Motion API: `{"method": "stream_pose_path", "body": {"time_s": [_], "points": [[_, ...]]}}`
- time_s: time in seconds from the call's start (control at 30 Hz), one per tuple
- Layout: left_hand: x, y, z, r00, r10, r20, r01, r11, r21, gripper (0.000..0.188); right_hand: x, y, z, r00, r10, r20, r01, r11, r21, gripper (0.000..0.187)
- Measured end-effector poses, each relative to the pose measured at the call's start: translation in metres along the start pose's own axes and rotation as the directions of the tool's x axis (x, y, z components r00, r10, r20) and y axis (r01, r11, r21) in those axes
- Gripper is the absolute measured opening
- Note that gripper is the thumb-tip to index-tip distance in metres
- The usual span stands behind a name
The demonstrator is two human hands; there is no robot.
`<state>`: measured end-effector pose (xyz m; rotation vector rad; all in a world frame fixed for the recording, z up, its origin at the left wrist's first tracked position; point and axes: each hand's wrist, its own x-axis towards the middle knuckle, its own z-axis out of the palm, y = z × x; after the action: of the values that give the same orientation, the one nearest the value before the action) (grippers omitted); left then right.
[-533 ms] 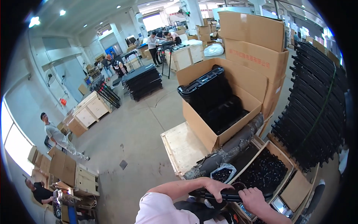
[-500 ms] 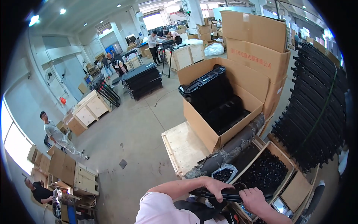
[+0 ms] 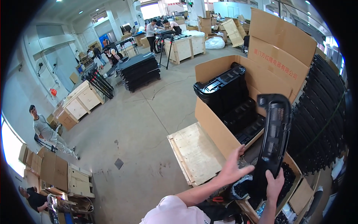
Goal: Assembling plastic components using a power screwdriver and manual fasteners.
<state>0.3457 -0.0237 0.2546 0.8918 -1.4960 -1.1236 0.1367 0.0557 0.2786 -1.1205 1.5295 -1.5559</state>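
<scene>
A long black plastic housing [image 3: 275,130], with a curved top and slotted vents, stands tilted upright in front of me. My right hand [image 3: 274,184] grips its lower end, thumb on the face. To its left, my left hand [image 3: 233,170] is open with fingers spread; the thumb points at the housing's edge, and whether it touches is unclear. Beyond, an open cardboard box [image 3: 216,127] holds a stack of similar black housings [image 3: 222,87]. Behind my right hand, small black parts [image 3: 288,179] fill a wooden-sided bin, partly hidden by the housing.
A wooden crate top [image 3: 195,149] lies left of the box. A clear plastic bag [image 3: 242,186] and red-handled pliers [image 3: 217,199] are near my left forearm. Tall stacked black parts [image 3: 317,123] rise at right. A person [image 3: 46,128] stands far left; others work at the back.
The black piece held low in both hands has been raised upright, now in my right hand alone. My left hand has let go and spread its fingers. The view has shifted.
</scene>
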Motion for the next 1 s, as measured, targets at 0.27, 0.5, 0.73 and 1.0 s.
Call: {"method": "stream_pose_path", "body": {"time_s": [0.27,0.5,0.73,1.0], "points": [[0.013,-0.025,0.002,0.984,-0.069,0.165,0.054,0.994,0.090,0.138,-0.011,0.035,0.100,0.984,-0.119,-0.132,0.091,0.975,-0.201,0.033],[0.014,-0.055,-0.009,0.992,-0.066,0.104,0.049,0.986,0.161,0.129,-0.026,0.076,0.115,0.984,-0.161,-0.071,0.122,0.915,-0.384,0.032],[0.027,-0.053,-0.009,0.998,-0.012,0.063,0.005,0.994,0.112,0.125,-0.019,0.071,0.100,0.961,-0.102,0.259,0.199,0.902,-0.384,0.065],[0.127,-0.029,-0.069,1.000,-0.001,-0.016,0.009,0.881,0.474,0.113,-0.020,0.101,0.013,0.983,0.075,0.169,-0.001,0.917,-0.399,0.059]]}}
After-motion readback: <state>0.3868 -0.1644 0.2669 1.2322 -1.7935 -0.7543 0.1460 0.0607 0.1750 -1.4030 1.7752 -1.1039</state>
